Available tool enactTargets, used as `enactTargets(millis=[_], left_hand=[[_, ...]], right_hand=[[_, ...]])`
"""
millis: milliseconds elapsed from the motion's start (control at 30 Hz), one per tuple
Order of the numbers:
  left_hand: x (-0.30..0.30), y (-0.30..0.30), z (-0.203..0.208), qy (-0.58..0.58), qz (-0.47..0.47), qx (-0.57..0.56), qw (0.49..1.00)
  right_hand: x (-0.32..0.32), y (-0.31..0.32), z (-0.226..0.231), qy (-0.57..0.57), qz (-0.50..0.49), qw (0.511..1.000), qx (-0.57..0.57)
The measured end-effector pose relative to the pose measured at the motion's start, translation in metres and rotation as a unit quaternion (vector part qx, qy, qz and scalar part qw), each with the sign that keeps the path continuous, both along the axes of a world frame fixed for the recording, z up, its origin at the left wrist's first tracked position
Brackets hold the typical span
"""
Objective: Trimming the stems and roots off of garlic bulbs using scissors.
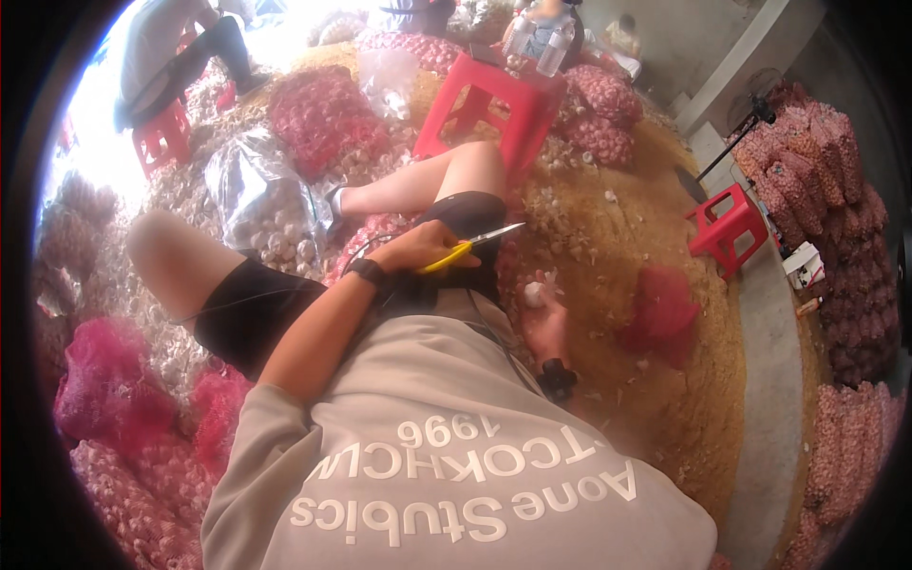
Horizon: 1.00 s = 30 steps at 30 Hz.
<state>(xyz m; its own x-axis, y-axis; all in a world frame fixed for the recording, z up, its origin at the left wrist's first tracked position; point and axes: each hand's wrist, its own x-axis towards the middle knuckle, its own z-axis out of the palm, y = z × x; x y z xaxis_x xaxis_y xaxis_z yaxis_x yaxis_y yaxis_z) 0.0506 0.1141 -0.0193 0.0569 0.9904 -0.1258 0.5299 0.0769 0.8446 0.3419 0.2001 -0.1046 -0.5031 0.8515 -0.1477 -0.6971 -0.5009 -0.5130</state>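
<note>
My left hand (418, 247), a dark watch on its wrist, is closed around the yellow handles of a pair of scissors (452, 255). The pointed metal blades reach to the right over my dark shorts. My right hand (545, 328) is lower and further right, beside my hip, with its fingers gripping a white garlic bulb (534, 293). The blades and the bulb are apart. Loose garlic bulbs (275, 249) lie under and around a clear plastic bag (256, 180) beyond my left thigh.
A red stool (494, 90) with water bottles (555, 49) stands ahead. Another red stool (730, 228) is at the right, near stacked garlic sacks (803, 157). A red mesh bag (662, 313) lies on the brown floor. A person (171, 57) sits at the far left.
</note>
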Motion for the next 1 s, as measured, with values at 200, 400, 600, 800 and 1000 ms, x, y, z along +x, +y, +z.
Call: enactTargets(millis=[200,400,600,800,1000], left_hand=[[0.000,0.000,0.000,-0.006,-0.003,0.016,1.000],[0.001,0.001,0.001,-0.020,-0.005,0.015,1.000],[-0.001,-0.003,0.002,-0.028,-0.002,0.028,0.999],[-0.016,-0.013,0.007,-0.179,0.129,0.113,0.969],[-0.057,-0.005,-0.004,-0.306,0.302,0.157,0.889]], right_hand=[[0.008,0.011,-0.006,0.041,0.034,0.999,-0.010],[0.021,0.018,-0.019,0.037,0.031,0.996,0.076],[0.013,0.008,-0.003,0.019,-0.030,0.992,-0.120],[0.008,0.034,-0.043,-0.177,-0.090,0.974,-0.111],[0.048,0.060,-0.097,-0.258,-0.060,0.962,-0.072]])
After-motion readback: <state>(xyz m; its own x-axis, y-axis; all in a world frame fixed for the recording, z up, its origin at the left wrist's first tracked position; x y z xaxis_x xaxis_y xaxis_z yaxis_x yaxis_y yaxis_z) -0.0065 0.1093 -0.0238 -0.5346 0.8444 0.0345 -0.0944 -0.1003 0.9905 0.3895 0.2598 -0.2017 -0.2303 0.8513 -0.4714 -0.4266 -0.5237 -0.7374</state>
